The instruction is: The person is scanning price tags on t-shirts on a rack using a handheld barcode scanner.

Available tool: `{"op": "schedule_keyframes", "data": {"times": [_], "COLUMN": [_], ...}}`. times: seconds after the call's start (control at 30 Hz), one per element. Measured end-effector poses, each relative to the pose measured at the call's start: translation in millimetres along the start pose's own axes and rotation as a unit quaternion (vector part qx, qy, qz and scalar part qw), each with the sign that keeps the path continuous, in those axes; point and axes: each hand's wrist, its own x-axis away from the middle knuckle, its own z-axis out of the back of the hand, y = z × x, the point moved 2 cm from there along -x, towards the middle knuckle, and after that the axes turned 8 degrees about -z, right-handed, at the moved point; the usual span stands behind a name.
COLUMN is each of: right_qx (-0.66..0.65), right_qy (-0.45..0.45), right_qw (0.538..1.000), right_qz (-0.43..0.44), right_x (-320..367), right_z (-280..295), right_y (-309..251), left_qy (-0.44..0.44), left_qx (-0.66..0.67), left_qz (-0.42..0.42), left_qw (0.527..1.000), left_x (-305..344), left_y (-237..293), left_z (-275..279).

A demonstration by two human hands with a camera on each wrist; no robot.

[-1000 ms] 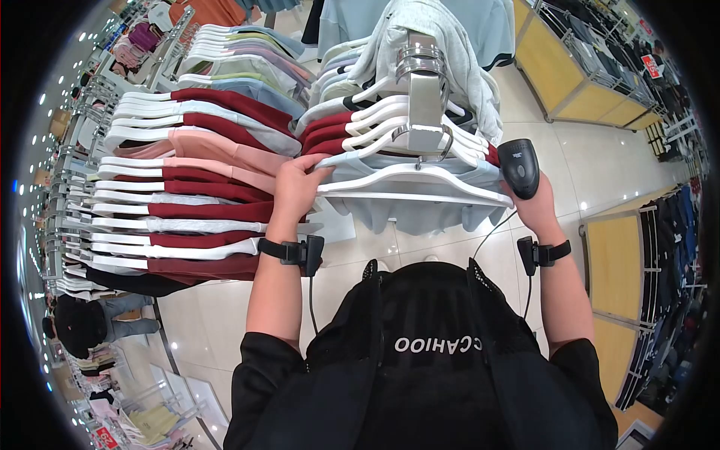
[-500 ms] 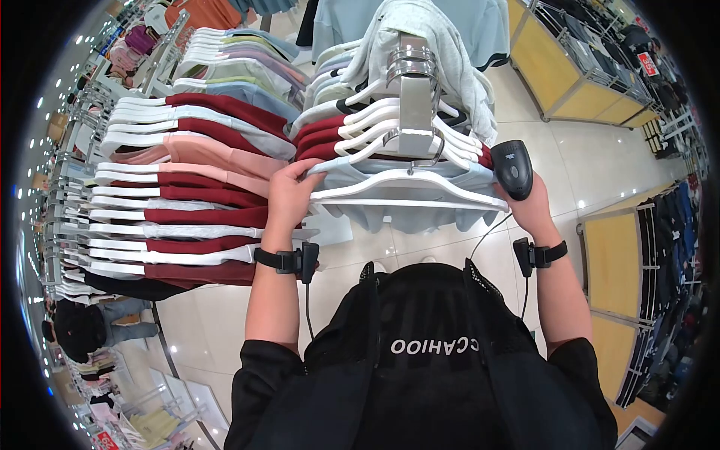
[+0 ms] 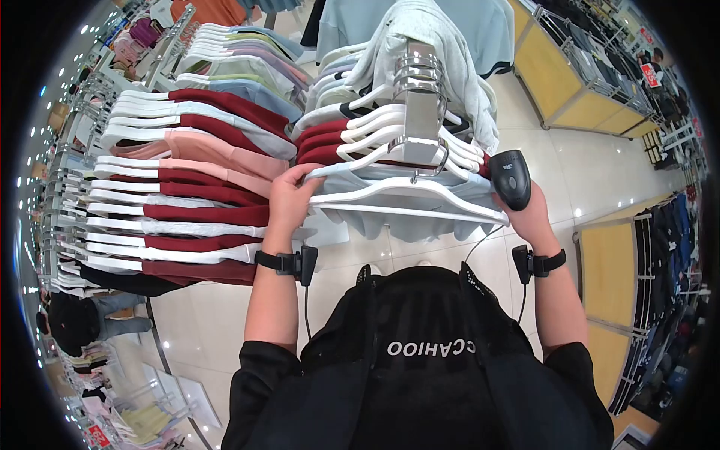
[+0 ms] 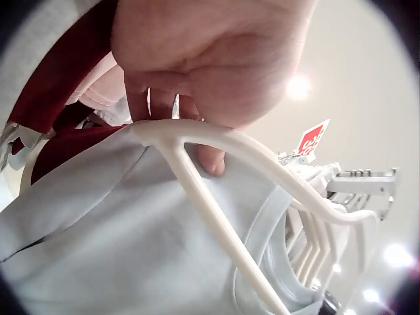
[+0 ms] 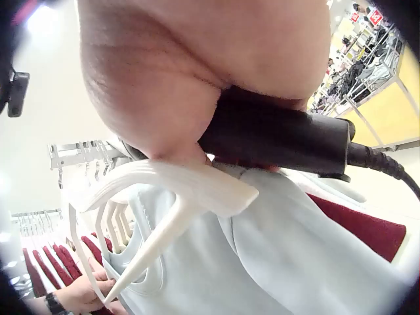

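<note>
**Pinch on one side, grip on the other**

So, left of the left fingers there's a row of dark red cloth tops on hangers. The left hand has thumb and fingers clamped on the shoulder of a pale blue fabric shirt, which stretches across toward the right fingers. A curved white plastic hanger sits in front of it, one end right by the left fingers, the other touching the right thumb. Farther out, between both sets of fingers, is a shiny chrome rail. The right hand has its fingers wrapped round a black plastic handheld scanner, rounded head poking out past them.
</note>
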Motion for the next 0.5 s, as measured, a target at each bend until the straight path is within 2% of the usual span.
{"op": "schedule_keyframes", "data": {"times": [0.1, 0.17, 0.23, 0.3, 0.4, 0.43, 0.5], "right_qx": [0.023, 0.008, -0.029, -0.022, -0.031, -0.038, -0.034], "right_qy": [-0.012, -0.01, -0.001, -0.017, -0.03, -0.035, 0.01], "right_qw": [1.0, 1.0, 0.999, 0.998, 0.999, 0.998, 0.997], "right_qz": [0.003, -0.021, -0.04, -0.051, 0.031, 0.047, 0.074], "right_x": [-2.9, -8.1, -12.3, -26.4, -55.1, -63.0, -84.8], "right_z": [10.7, 20.7, 35.4, 49.2, 55.4, 54.4, 49.2], "right_y": [-3.5, -3.3, -26.2, -43.2, -78.0, -88.5, -106.8], "left_qy": [0.0, 0.044, 0.103, 0.147, 0.206, 0.208, 0.165], "left_qx": [-0.021, -0.014, 0.045, 0.083, 0.081, 0.083, -0.027], "left_qz": [-0.002, -0.019, -0.017, -0.031, -0.058, -0.058, -0.031], "left_qw": [1.0, 0.999, 0.994, 0.985, 0.974, 0.973, 0.985], "left_x": [5.1, 14.2, 29.2, 50.0, 77.8, 91.5, 108.2], "left_y": [-5.7, -21.7, -23.4, -8.9, -20.1, -18.7, -14.7], "left_z": [2.5, 4.9, 0.7, -3.7, -6.9, -5.1, -6.1]}}
